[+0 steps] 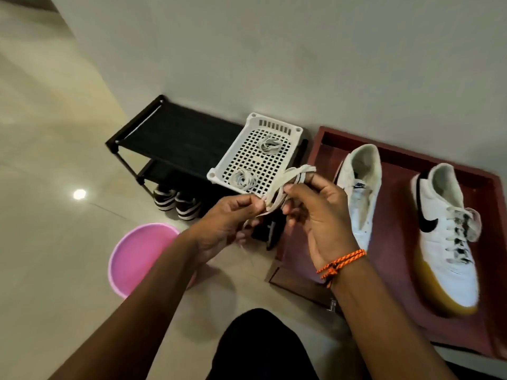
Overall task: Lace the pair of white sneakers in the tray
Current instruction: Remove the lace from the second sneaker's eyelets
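- Left hand (227,223): fingers curled, pinching one end of a bundled white shoelace (285,185).
- Right hand (315,218): fingers curled, gripping the bundle's other end.
- White sneakers (359,198), (447,242): right of the right hand, in a red tray (397,157).

Dim warm light, lamp glare on floor (79,193), soft blur, wide-angle edge bending

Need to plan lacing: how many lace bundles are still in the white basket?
2: one bundle at the basket's far end, one at its near end. A third lace is in both hands.
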Action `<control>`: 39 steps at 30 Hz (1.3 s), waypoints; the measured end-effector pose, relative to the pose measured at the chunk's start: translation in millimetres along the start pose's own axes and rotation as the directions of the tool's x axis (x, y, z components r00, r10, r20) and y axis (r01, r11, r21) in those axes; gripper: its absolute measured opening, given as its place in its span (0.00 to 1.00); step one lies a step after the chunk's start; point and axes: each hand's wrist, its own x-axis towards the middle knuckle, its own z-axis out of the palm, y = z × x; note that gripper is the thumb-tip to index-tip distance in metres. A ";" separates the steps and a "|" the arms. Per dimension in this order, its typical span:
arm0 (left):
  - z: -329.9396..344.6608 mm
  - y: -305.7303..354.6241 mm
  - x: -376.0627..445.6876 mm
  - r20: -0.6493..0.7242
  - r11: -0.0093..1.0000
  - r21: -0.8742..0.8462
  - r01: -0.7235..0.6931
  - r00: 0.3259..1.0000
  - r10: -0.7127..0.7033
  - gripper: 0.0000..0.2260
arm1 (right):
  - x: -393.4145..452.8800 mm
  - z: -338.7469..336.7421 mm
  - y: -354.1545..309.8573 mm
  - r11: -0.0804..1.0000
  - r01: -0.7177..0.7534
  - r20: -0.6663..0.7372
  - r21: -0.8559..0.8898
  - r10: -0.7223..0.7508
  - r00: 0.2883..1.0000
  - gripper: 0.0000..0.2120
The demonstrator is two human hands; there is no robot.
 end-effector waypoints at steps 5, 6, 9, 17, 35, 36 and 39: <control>-83.1 -16.7 -41.5 -0.236 0.999 -0.030 -0.032 0.972 0.024 0.06 | 4.6 68.5 41.1 0.975 -0.132 0.106 -0.178 0.152 0.983 0.06; -97.9 -20.5 -48.9 -0.295 1.000 -0.020 -0.020 0.955 0.013 0.05 | 5.8 80.7 51.3 0.962 -0.160 0.116 -0.221 0.189 0.975 0.06; -145.3 -36.5 -71.1 -0.460 0.998 0.039 0.050 0.888 -0.027 0.04 | 12.7 120.9 86.2 0.912 -0.241 0.154 -0.332 0.305 0.940 0.08; -220.9 -90.7 -102.6 -0.788 0.969 -0.004 0.247 0.596 -0.155 0.06 | 25.2 205.9 178.2 0.748 -0.368 0.181 -0.551 0.538 0.823 0.06; -131.1 -55.3 -85.1 -0.803 0.983 -0.124 0.134 0.568 -0.179 0.07 | 13.8 180.6 162.1 0.770 -0.244 0.119 -0.589 0.381 0.917 0.08; -118.0 -45.4 -78.5 -0.790 0.987 -0.120 0.111 0.591 -0.163 0.08 | 13.4 171.7 148.5 0.794 -0.233 0.105 -0.561 0.348 0.932 0.09; -71.6 -10.7 -60.2 -0.740 0.997 -0.063 0.052 0.668 -0.082 0.10 | 9.1 138.7 105.3 0.851 -0.168 0.065 -0.498 0.229 0.971 0.08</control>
